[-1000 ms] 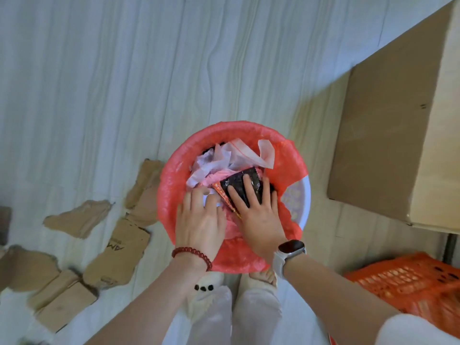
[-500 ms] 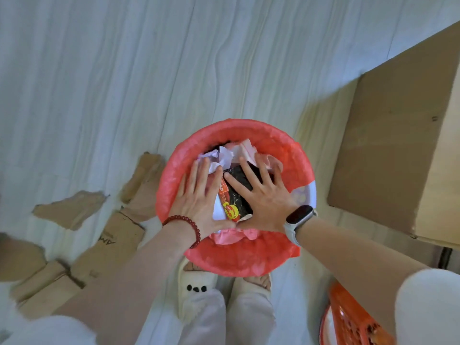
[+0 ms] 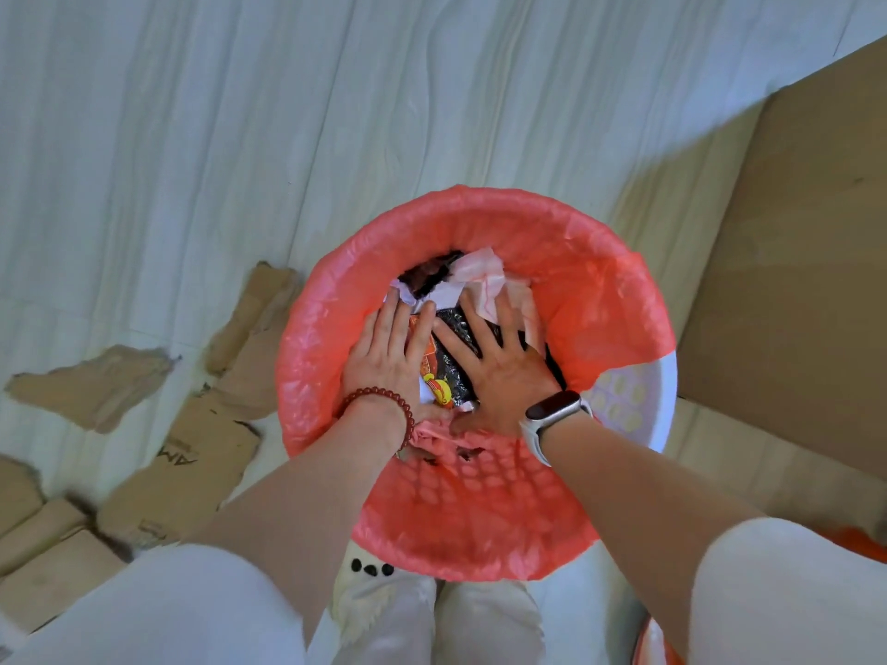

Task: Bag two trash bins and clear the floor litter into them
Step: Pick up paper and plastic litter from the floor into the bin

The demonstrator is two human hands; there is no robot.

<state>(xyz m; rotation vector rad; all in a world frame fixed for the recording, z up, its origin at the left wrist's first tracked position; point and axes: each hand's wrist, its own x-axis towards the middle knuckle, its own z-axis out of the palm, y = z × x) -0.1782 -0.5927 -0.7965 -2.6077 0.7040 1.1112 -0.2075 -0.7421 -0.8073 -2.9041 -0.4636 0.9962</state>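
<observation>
Pale wood-grain flooring (image 3: 192, 136) lay under a white bin (image 3: 665, 400) lined with a red bag (image 3: 600, 300). Both the left hand (image 3: 389, 367) and the right hand (image 3: 504, 371) pressed flat, fingers spread, on the wrappers (image 3: 446, 371) inside. Torn cardboard pieces (image 3: 192, 453) waited on the floor just left of the bin, nearer the left hand, long edges angled toward the rim.

A single head-worn camera is looking steeply down from above the person's own forearms. It is sitting close over the left hand (image 3: 389, 360) and right hand (image 3: 505, 376), which fill mid-frame. The floor (image 3: 192, 136) is stretching away beyond the fingertips; the person's legs are showing below the wrists.
</observation>
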